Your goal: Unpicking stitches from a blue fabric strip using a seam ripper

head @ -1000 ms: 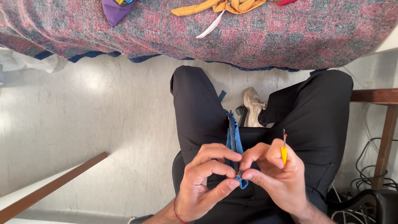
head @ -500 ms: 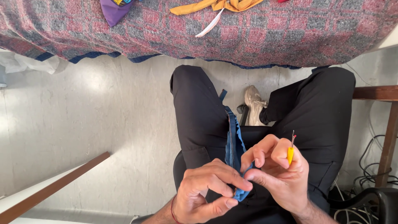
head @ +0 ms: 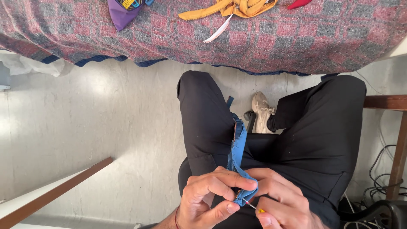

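Head view looked down on my lap, where my left hand (head: 207, 197) pinched the near end of a narrow blue fabric strip (head: 237, 148) between thumb and forefinger, fingers closed on the cloth. My right hand (head: 280, 201) gripped a small yellow-handled tool (head: 254, 208), its thin metal tip set against the strip's end just beside my left thumb. The strip ran up from my hands and lay along my left thigh, over the black trousers (head: 322, 140). By my judgement the work was at its first stretch: the tip was at the near end only, and the whole length of the strip up the thigh was left to do. Whether any stitches had been opened, I could not tell. More cloth pieces, a purple one (head: 121, 12) and a yellow one (head: 229, 8), lay on the checked blanket (head: 296, 38) ahead.
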